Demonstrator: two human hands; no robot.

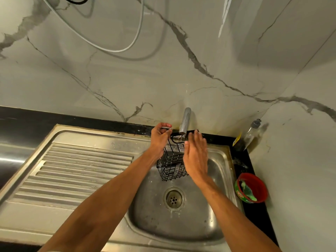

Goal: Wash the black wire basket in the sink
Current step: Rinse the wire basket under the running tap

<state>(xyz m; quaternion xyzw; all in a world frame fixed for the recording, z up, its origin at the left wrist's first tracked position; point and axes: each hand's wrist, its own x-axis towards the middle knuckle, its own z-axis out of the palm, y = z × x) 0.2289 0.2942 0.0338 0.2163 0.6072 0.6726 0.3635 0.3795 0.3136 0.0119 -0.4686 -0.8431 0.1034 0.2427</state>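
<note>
Head view. Black wire basket (171,164) held up over the sink (216,179) basin, clear of the basin floor, directly below the faucet (185,122) spout. Top loop of basket right at the spout tip; cannot tell whether hooked over it or only beside it.

Left hand (160,140) at 10 o'clock of basket: fingers and thumb curled, pinching the top rail of the basket frame. Clamped on it.

Right hand (196,155) at 3 o'clock of basket: fingers straight and together, palm flat against the basket's right side, thumb touching the top loop. No curl, not gripping.

Drain (174,198) at 6 o'clock of basket, apart from it. Ribbed drainboard (81,170) at 9 o'clock, same steel unit as the sink.

Clear pump bottle (252,133) at 2 o'clock, on the black counter (243,160) in the wall corner. Red tub (251,188) at 4 o'clock on the same counter strip, just beside the sink rim, green item inside.

White cable (116,50) looped on the marble wall (181,70) at 11 o'clock, well above the faucet.
</note>
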